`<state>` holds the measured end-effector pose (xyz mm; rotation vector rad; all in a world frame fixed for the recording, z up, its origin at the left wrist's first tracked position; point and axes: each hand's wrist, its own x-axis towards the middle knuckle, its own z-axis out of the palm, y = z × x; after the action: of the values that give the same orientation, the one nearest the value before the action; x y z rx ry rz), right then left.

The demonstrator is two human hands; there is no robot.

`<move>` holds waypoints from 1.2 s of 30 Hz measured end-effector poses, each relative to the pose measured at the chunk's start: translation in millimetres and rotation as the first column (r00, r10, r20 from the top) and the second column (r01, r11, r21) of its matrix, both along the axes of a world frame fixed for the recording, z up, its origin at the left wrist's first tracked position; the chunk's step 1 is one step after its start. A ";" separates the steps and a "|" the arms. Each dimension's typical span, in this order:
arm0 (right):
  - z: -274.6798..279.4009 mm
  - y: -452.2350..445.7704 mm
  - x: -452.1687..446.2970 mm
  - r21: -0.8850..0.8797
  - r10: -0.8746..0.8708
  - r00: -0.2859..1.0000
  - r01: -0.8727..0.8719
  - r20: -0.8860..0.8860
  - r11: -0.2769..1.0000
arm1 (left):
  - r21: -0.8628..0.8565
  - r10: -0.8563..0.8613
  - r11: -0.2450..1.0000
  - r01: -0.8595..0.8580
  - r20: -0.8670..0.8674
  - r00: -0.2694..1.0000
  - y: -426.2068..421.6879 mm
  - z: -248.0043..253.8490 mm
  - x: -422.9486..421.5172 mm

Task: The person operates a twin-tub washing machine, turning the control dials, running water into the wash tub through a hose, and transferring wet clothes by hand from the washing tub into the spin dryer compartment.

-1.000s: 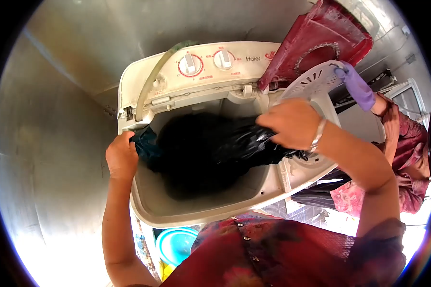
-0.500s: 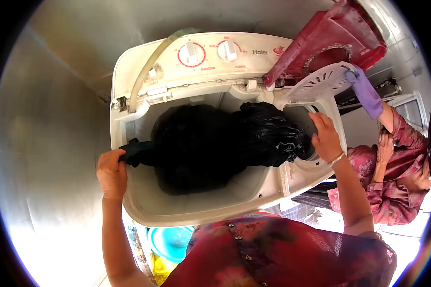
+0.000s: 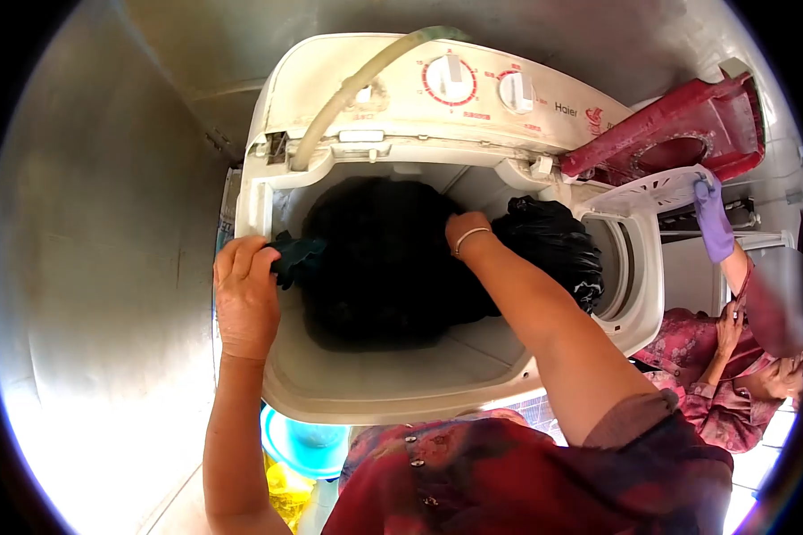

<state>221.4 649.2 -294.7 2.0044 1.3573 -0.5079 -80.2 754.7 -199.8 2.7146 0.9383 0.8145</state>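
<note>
My left hand (image 3: 248, 299) is closed on the end of a dark green cloth (image 3: 296, 259) at the left rim of the washing tub. Black cloth (image 3: 379, 267) fills the middle of the tub and is too dark to show its folds. My right hand (image 3: 466, 230), with a bracelet at the wrist, reaches in and is curled into the black cloth; its fingertips are hidden. To the right of that hand, a bunched black garment (image 3: 553, 245) lies across the divider towards the spin drum. The twin-tub washing machine (image 3: 401, 406) has its lids raised.
A hose (image 3: 366, 85) bends over the control panel beside two dials. The red lid (image 3: 687, 134) and a white slotted cover (image 3: 656, 192) stand up at right. A co-worker in a patterned shirt wears a purple glove (image 3: 712, 218). A blue basin (image 3: 303, 446) stands below.
My right hand has moved left from beside the spin drum into the black cloth in the tub. My left hand keeps its hold on the green cloth. The view has shifted.
</note>
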 end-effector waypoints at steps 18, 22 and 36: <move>318.1 -248.9 123.2 0.593 -0.286 0.731 0.675 -0.620 0.439 | 0.022 -0.008 1.000 0.011 -0.122 0.992 -6.7 -0.9 -4.1; 186.0 -327.7 172.7 0.561 -0.582 0.813 0.473 0.019 0.679 | -0.002 0.014 1.000 -0.014 -0.169 0.986 -8.5 0.7 -0.1; 62.0 -37.3 -31.7 0.154 0.301 0.952 -0.305 0.049 0.940 | -0.003 0.051 0.999 -0.053 -0.168 0.984 -11.5 6.2 2.7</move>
<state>189.7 611.9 -232.7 1.8677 1.7005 -0.2380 -77.5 743.1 -193.6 2.7982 1.0472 0.5956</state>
